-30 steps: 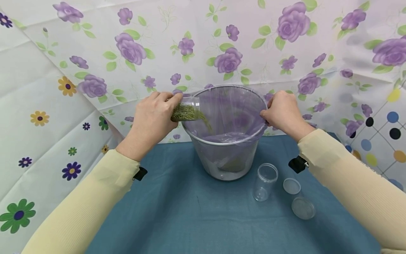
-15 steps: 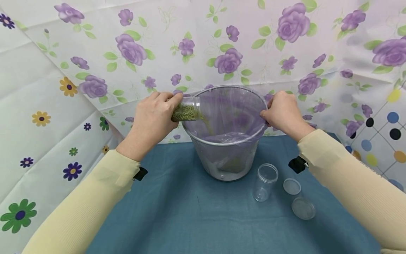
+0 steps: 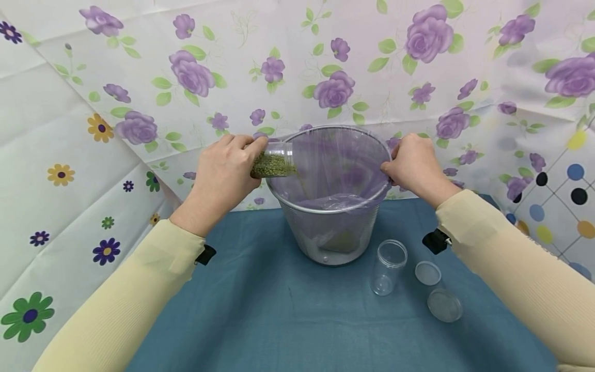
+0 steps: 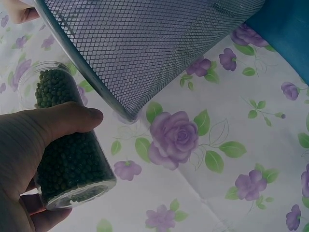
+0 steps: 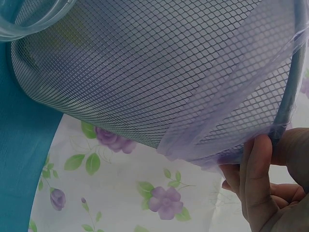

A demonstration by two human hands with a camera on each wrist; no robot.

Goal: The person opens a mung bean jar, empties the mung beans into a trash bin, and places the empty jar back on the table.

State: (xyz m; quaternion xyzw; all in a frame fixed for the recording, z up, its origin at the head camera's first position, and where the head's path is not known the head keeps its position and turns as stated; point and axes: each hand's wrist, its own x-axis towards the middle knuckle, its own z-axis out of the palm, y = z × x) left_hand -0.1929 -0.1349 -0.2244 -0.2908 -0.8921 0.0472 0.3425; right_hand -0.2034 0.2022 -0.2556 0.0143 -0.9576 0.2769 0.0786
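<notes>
A clear plastic jar [image 3: 275,161] of green mung beans [image 4: 72,162] lies nearly level in my left hand [image 3: 228,166], fingers and thumb wrapped round it. Its mouth hangs over the left rim of a silver mesh trash can [image 3: 297,235], where a thin stream of beans falls inside. A translucent purple trash bag [image 3: 346,160] lines the can and folds over its rim. My right hand [image 3: 412,164] pinches rim and bag together at the right side, as the right wrist view also shows. Through the mesh, a greenish patch [image 3: 341,242] shows low in the can.
On the blue tablecloth [image 3: 279,325], an empty clear jar [image 3: 387,268] stands upright to the right of the can. Two round clear lids, a smaller one [image 3: 427,273] and a larger one [image 3: 444,305], lie beside it. Behind hangs a floral sheet [image 3: 297,62].
The stream from the jar has grown thinner, and the beans in it sit slightly lower. Both hands, the jar and the trash can have stayed in place.
</notes>
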